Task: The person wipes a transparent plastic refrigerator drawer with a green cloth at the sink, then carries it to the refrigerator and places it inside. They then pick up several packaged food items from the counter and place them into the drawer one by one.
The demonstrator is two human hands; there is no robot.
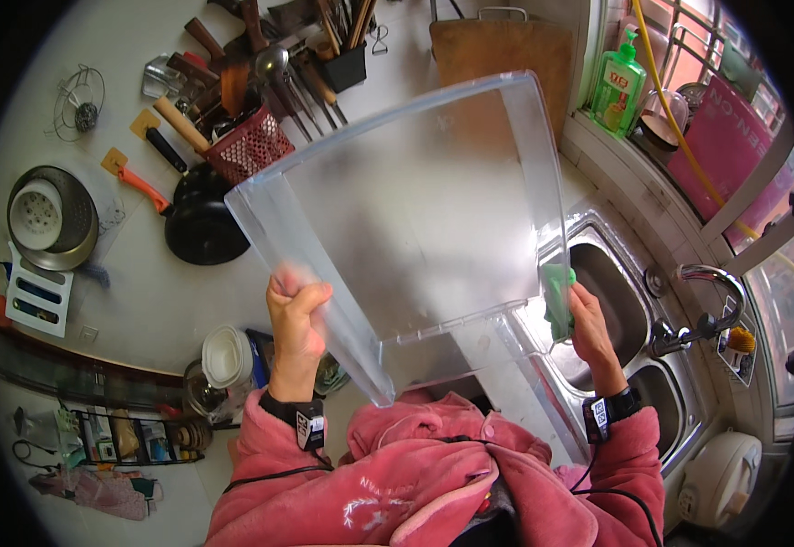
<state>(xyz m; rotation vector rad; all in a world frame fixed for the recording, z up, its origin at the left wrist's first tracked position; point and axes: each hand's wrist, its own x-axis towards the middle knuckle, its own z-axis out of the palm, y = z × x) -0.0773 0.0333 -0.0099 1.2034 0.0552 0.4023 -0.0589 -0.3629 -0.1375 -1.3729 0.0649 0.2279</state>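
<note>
A large clear plastic drawer [410, 225], like one from a refrigerator, is held up before me, tilted. My left hand [297, 311] grips its left side wall, with the thumb on the near face and the fingertips partly seen through the plastic. At the right side wall, my right hand [592, 328] presses a green cloth [558, 301] against the plastic. Part of the cloth shows through the clear wall. The right fingers are partly hidden behind the cloth and wall edge.
A double stainless steel sink [609, 301] with a chrome faucet [718, 287] lies to the right. Green soap bottle [618, 89] stands on the sill. Pans [205, 222] and a red utensil basket [252, 147] hang at the left; a wooden cutting board [506, 61] leans behind. A rice cooker [720, 478] sits lower right.
</note>
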